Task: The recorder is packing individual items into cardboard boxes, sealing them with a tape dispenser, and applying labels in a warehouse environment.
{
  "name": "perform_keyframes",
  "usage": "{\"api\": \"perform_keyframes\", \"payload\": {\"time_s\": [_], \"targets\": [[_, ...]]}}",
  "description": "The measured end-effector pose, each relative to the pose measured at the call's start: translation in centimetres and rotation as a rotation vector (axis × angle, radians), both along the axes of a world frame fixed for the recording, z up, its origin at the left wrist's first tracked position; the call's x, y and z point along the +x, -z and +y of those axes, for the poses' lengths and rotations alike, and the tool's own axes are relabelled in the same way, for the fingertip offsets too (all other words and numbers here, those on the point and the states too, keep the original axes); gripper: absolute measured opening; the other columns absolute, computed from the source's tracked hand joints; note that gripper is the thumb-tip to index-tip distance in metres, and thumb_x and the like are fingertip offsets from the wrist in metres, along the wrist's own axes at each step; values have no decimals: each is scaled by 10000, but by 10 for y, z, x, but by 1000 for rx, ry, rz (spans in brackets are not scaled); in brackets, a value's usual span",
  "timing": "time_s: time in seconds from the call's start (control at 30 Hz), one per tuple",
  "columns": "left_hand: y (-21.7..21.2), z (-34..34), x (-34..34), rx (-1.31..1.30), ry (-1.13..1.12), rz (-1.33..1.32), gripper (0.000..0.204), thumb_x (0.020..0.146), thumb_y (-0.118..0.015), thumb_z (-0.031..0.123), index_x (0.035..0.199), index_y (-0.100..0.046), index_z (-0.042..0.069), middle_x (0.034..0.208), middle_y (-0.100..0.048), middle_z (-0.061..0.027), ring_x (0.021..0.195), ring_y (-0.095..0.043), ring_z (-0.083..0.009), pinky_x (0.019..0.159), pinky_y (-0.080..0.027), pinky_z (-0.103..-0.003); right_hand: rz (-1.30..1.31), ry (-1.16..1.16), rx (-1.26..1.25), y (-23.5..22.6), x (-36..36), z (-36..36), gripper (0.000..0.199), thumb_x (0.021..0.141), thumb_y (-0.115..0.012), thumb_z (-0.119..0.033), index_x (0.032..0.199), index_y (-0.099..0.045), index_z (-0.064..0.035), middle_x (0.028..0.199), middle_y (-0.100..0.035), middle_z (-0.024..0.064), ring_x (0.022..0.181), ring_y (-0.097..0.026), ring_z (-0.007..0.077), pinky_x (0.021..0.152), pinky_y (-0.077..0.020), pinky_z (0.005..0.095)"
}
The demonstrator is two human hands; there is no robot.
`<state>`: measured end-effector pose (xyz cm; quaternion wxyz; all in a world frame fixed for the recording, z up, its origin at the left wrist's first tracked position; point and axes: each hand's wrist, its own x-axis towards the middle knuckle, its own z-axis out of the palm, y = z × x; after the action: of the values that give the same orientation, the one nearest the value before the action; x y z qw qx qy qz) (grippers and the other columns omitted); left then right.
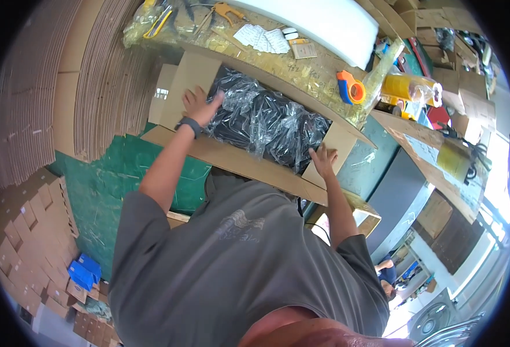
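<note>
Nearest the camera is the person's grey shirt (237,260), with both bare forearms reaching away from it to an open cardboard box (191,78) that lies on the worktop (318,66). Inside the box sits a black item in a crinkled clear plastic bag (266,124); it fills most of the box from end to end.

The right hand (323,161) rests at the near right end, fingers spread and flat on the cardboard flap right at the edge of the bag, clamped on nothing. The left hand (201,107), with a dark watch (190,125) at the wrist, lies at the far left end, fingers apart, palm down where the plastic meets the box flap; it presses and does not grip.

To seat the bagged item well, my judgement is that both hands should press evenly at the two ends so it goes in level, with loose plastic tucked below the flap lines so that nothing catches in the fold. The slick film may slide under the palm, so a flat, broad press suits better than a pinch.

Beyond the box, an orange and blue tape dispenser (350,87), a yellow tape roll (402,87) and some paper slips (263,37) lie on the worktop, with a white foam sheet (324,20) farthest off.
</note>
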<state>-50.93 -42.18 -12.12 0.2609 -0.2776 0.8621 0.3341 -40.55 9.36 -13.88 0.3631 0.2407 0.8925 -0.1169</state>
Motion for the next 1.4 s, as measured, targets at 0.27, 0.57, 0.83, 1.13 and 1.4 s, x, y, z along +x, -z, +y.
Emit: {"api": "perform_keyframes", "payload": {"time_s": [0.27, 0.57, 0.83, 1.13, 1.4], "targets": [[-72, -78, 61, 336, 1061, -186, 1538, 605, -888, 709, 1616, -71, -113, 1677, -141, -358, 1583, -151, -454, 1299, -174, -448, -380, -450, -583, -126, 61, 22, 1209, 748, -888, -540, 1654, -232, -81, 1664, -321, 226, 1563, -271, 390, 1282, -252, 450], [27, -8, 20, -520, 624, 408, 1322, 668, -809, 714, 1637, -235, 22, 1704, -219, -242, 1596, -153, -394, 1248, -168, -626, 829, -612, -160, -91, -70, -12, 656, 791, -792, -241, 1402, -589, -115, 1201, -658, 159, 1207, -595, 362, 1061, -459, 483], [83, 80, 113, -659, -274, 452, 1147, 894, -638, 705, 1603, -219, -94, 1672, -242, -307, 1570, -172, -471, 1263, -158, -590, 902, -525, -158, -39, -79, -21, 499, 906, -654, -291, 1359, -618, -84, 1349, -645, 158, 1341, -550, 340, 1154, -389, 512], [26, 162, 75, -509, 691, 531, 673, 1053, -510, 399, 1633, -330, 111, 1708, -217, -242, 1587, -163, -443, 1263, -117, -630, 915, -269, -471, -19, -81, 9, 198, 853, -684, -191, 988, -684, -46, 1278, -580, 203, 1221, -522, 416, 1040, -441, 580], [-10, 150, 15, -306, 857, 555, 512, 797, -866, 375, 1199, -723, 92, 1427, -554, -188, 1257, -539, -401, 1071, -478, -494, 1072, -622, 45, -20, -231, 56, 130, 852, -675, -185, 779, -726, -92, 906, -675, 128, 934, -662, 306, 906, -490, 471]]}}
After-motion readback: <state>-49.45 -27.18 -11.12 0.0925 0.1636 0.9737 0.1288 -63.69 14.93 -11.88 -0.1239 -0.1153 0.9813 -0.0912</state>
